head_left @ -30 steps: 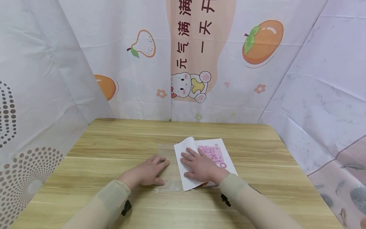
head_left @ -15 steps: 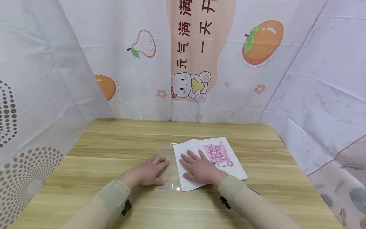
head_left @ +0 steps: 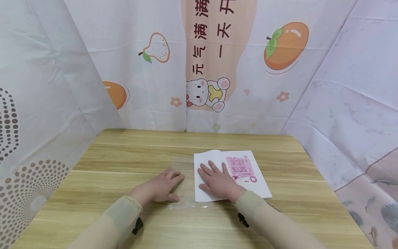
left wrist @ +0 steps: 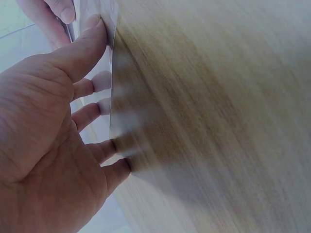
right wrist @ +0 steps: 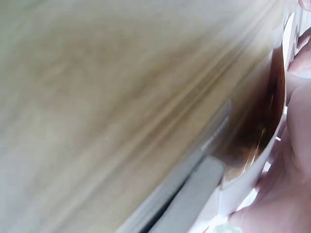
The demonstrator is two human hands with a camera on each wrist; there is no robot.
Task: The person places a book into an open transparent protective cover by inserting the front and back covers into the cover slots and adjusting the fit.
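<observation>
A white booklet [head_left: 259, 178] with pink printing lies open on the table, right of centre. My right hand [head_left: 219, 181] rests with spread fingers on its white left leaf [head_left: 201, 193]. In the right wrist view, that leaf bows upward beside the palm, over a glossy brown surface [right wrist: 262, 121]. A clear plastic sheet [head_left: 183, 201] shows left of the booklet, its lower edge catching light. My left hand [head_left: 161, 186] lies on the sheet's left part, fingers relaxed. In the left wrist view, the left fingertips [left wrist: 121, 170] reach the tabletop and the transparent edge.
The wood-grain table [head_left: 124, 152] reaches back to a printed curtain [head_left: 155, 114] with fruit, a cartoon figure and lettering. More curtain hangs along both sides. Dark wrist mounts [head_left: 137, 225] sit under both sleeves.
The booklet's right part has swung out to the right and lies more fully in view. Its left leaf has slid slightly right under my right hand. My left hand has stayed still.
</observation>
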